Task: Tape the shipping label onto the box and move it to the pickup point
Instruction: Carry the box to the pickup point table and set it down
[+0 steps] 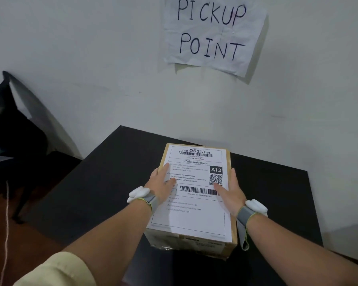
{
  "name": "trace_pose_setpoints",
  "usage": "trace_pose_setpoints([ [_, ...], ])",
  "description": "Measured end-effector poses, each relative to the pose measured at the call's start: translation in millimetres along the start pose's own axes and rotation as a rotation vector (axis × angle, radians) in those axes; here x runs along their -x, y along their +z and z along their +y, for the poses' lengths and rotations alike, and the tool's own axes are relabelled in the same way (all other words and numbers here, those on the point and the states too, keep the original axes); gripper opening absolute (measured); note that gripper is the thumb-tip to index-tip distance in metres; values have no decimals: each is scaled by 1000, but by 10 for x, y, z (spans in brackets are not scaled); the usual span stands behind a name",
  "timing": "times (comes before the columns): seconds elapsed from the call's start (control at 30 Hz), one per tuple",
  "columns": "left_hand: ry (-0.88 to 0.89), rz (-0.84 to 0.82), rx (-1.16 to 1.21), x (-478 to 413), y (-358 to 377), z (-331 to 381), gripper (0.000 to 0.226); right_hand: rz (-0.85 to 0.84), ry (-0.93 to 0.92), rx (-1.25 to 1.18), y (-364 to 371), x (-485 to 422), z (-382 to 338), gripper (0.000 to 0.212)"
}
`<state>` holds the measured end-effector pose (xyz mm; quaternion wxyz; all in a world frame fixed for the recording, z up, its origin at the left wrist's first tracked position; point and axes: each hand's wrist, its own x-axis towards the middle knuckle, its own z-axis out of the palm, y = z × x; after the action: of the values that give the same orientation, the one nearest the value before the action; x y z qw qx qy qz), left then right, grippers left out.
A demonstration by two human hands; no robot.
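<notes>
A brown cardboard box rests on a black table under a paper sign that reads PICKUP POINT. A white shipping label with barcodes and a QR code covers the box's top face. My left hand grips the box's left side, thumb lying on the label. My right hand grips the right side, thumb near the QR code. Both wrists wear grey bands with white sensors.
The white wall stands right behind the table. A black chair sits at the left over a brown floor, with a white cord hanging down. The table's right edge is close to the box.
</notes>
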<state>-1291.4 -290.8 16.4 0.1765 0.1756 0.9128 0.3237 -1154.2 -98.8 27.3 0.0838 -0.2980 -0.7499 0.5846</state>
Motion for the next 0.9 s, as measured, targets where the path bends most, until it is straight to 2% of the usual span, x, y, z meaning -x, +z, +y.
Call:
trace_pose_setpoints([
  [0.2, 70, -37, 16, -488, -167, -114, 60, 45, -17, 9, 251, -308, -71, 47],
  [0.4, 118, -54, 20, -808, -238, -150, 58, 100, -1, 49, 372, -586, -58, 49],
  [0.53, 142, -52, 41, -1033, -295, -133, 55, 137, 26, 71, 440, -803, -75, 58],
  [0.9, 216, -108, 25, -1544, -453, -5, 48, 223, 33, 111, 551, -1274, -188, 58],
])
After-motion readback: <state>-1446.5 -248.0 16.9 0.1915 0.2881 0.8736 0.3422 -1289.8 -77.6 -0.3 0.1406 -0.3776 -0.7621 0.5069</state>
